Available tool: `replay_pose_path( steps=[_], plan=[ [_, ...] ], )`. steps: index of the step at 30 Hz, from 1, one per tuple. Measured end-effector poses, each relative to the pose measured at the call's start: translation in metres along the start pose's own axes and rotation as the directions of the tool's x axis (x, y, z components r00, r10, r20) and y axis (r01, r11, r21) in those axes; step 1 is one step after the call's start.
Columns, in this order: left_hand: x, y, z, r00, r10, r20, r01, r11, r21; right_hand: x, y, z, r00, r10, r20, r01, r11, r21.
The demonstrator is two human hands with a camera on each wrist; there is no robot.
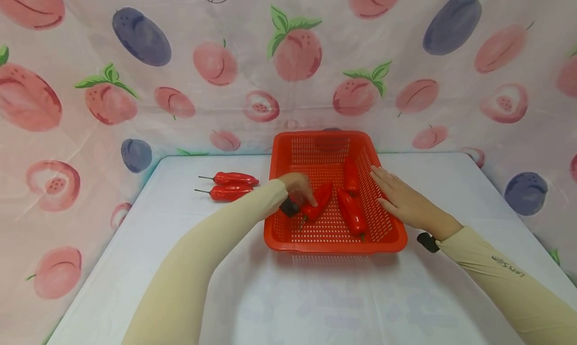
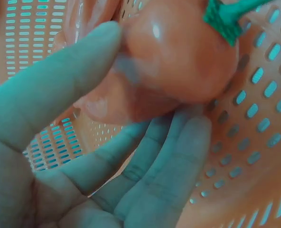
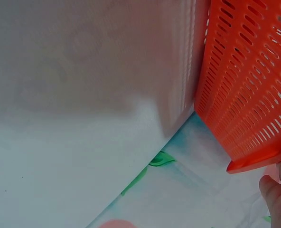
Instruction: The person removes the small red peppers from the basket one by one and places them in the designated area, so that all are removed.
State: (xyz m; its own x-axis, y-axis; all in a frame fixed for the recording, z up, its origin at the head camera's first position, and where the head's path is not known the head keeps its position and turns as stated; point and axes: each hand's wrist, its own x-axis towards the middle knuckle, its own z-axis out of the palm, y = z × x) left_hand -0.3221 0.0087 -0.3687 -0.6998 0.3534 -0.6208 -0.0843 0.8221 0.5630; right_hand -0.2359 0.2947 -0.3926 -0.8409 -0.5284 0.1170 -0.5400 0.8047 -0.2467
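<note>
In the head view my left hand [image 1: 298,186] reaches into a red plastic basket [image 1: 335,246] and holds a long red pepper [image 1: 321,200] by its stem end. From the left wrist, the thumb [image 2: 69,71] lies on one side of this glossy pepper [image 2: 183,52] and the fingers come under it; its green stem [image 2: 235,14] sticks out past them. My right hand [image 1: 407,201] rests on the basket's right rim with straight fingers. Two more red peppers, one in front [image 1: 352,214] and one behind [image 1: 350,175], lie along the basket's right side.
Left of the basket, two red peppers, a rear one [image 1: 235,179] and a front one [image 1: 230,192], lie on the white table [image 1: 180,265] with stems pointing left. A fruit-printed cloth [image 1: 252,54] hangs behind the table and along its sides.
</note>
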Motion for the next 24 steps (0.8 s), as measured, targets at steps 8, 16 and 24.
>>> replay_pose_path(
  steps=[8,16,24],
  plan=[
    [0.0020,-0.0035,-0.0034,0.998,-0.065,0.007,0.065,0.998,-0.011,0.0004,-0.0006,0.0006,1.000,0.004,-0.003,-0.004,1.000,0.009],
    [0.0046,-0.0050,-0.0033,0.999,-0.028,0.033,0.028,1.000,-0.014,0.0002,0.0001,0.0003,1.000,0.005,0.004,-0.005,1.000,0.011],
    [0.0019,-0.0055,-0.0027,1.000,-0.016,0.017,0.017,0.997,-0.073,0.0002,-0.0007,-0.0007,1.000,0.002,0.003,-0.002,1.000,0.012]
  ],
)
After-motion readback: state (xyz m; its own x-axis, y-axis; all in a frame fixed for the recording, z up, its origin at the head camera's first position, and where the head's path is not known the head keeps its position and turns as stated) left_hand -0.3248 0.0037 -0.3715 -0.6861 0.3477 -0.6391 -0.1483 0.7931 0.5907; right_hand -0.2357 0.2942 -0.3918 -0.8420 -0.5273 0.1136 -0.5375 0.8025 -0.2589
